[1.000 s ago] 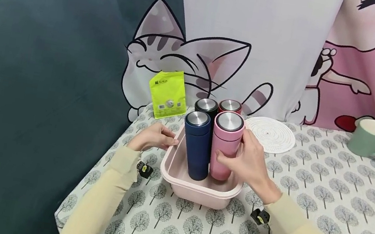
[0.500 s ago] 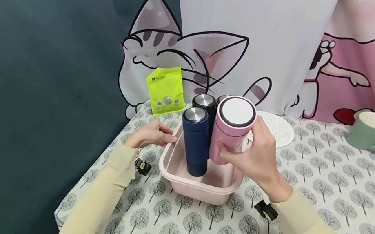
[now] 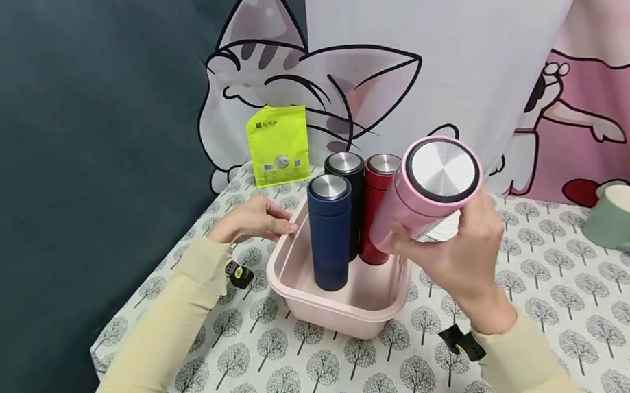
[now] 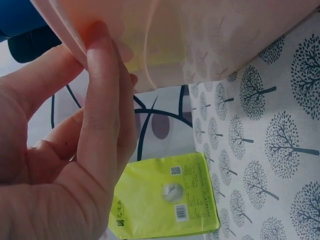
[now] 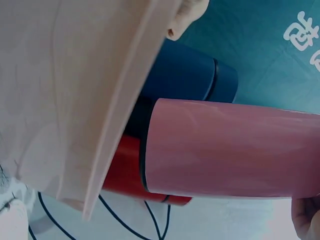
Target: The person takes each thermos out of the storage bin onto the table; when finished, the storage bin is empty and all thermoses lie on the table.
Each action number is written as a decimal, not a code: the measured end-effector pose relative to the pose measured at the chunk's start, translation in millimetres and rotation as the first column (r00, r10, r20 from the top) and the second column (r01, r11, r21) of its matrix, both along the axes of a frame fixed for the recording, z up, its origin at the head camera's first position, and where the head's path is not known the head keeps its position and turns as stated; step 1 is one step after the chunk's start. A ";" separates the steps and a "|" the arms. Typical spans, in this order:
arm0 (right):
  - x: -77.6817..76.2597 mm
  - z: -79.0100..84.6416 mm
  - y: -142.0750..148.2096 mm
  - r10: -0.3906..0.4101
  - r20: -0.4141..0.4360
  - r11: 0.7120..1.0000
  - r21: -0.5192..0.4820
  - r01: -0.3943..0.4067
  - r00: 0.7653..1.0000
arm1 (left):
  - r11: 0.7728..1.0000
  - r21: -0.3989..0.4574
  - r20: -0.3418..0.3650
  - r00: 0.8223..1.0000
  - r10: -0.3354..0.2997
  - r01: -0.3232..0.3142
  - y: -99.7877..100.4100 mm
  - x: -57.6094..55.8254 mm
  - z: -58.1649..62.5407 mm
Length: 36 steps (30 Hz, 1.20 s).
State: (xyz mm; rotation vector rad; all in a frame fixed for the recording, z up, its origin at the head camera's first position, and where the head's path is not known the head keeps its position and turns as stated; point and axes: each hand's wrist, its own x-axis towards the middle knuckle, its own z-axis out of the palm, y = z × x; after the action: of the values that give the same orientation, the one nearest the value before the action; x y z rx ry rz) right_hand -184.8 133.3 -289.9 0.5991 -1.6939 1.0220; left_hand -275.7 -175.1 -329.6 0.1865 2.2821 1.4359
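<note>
My right hand (image 3: 459, 248) grips a pink thermos (image 3: 406, 212) around its side, holding it tilted above the right part of a pale pink plastic basin (image 3: 333, 311). In the right wrist view the thermos (image 5: 230, 147) is beyond the basin's rim, its base near that rim. The left hand (image 3: 255, 220) pinches the basin's left rim between thumb and fingers, as the left wrist view of the hand (image 4: 95, 120) shows. Inside the basin stand a navy thermos (image 3: 329, 240), a black thermos (image 3: 348, 164) and a red thermos (image 3: 379, 186), partly hidden by the pink one.
A lime-green pouch (image 3: 278, 145) leans at the back left against a cat-print curtain (image 3: 334, 81). Behind the right hand, a white round mat (image 3: 446, 228) is mostly covered. The green mug (image 3: 627, 217) stands far right on the tree-print tablecloth (image 3: 569, 322).
My right hand has lifted the pink thermos out of the basin, up and to the right, tilting it. The red thermos is now more exposed. The left hand stays on the rim.
</note>
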 end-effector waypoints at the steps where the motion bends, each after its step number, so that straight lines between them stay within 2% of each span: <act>1: 0.2 1.2 1.8 -0.002 0.000 1.000 -0.003 0.002 1.000 | 1.000 -0.001 0.000 1.000 -0.001 0.001 0.1 -0.1 0.2; 10: -1.1 5.5 18.7 -0.104 0.005 0.995 0.003 0.104 0.995 | 1.000 0.008 0.007 1.000 -0.006 0.006 -2.0 0.2 3.2; 17: -10.0 -2.5 34.0 -0.188 0.034 0.982 0.000 0.188 0.982 | 1.000 0.004 -0.001 1.000 -0.030 0.030 -4.2 -1.4 4.7; 22: -18.2 -10.1 45.7 -0.215 0.049 0.977 0.012 0.215 0.975 | 1.000 -0.018 0.001 1.000 -0.015 0.015 -2.8 -2.3 2.7; 31: -26.4 -31.0 65.0 -0.229 0.178 0.973 0.026 0.228 0.957 | 0.998 -0.065 -0.023 1.000 -0.014 0.012 2.2 1.2 3.9; 36: -34.3 -43.6 69.9 -0.234 0.301 0.972 0.047 0.231 0.924 | 0.999 -0.052 -0.025 1.000 -0.010 0.009 2.1 2.7 3.9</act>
State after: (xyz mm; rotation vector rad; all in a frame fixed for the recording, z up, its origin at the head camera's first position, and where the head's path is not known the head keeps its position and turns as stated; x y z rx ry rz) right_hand -219.1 203.2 -333.5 0.2432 -1.9878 0.9689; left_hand -273.0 -173.0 -325.8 0.2008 2.3331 1.3753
